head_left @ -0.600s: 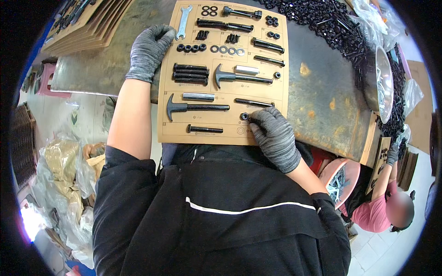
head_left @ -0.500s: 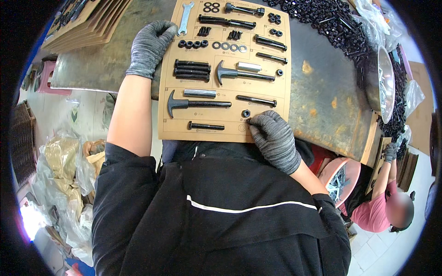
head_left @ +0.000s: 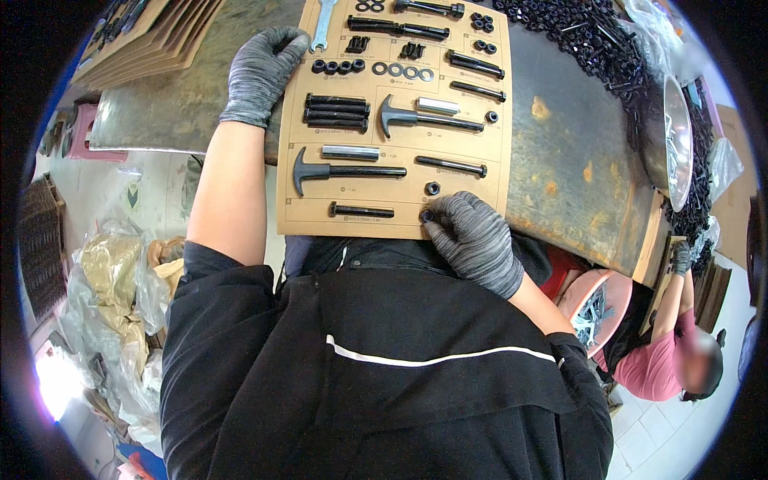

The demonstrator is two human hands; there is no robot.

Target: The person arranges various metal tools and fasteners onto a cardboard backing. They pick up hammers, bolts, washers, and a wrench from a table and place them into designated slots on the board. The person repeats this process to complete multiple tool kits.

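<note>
1. The left hand (head_left: 262,76), in a grey knit glove, has its thumb and fingers curled at the left edge of the brown hardware card (head_left: 320,228); whether they pinch it I cannot tell.
2. The right hand (head_left: 480,244), gloved alike, grasps a black hex nut (head_left: 426,215) at its fingertips, against the card's lower right part.
3. Just above that nut lies another, the loose hex nut (head_left: 433,188); to the left lies a black bolt (head_left: 362,210).
4. Higher on the card are a T-shaped black tool (head_left: 348,171), a silver tube (head_left: 350,152) and, at the top left, an open-ended wrench (head_left: 322,24).
5. The card lies partly over the worn metal table (head_left: 576,144), its lower edge near the person's body.
6. Beyond, to the right, a heap of black fasteners (head_left: 560,32) spreads beside a steel bowl (head_left: 680,172).
7. At far right, a co-worker in a pink top (head_left: 652,372) reaches toward the table.
</note>
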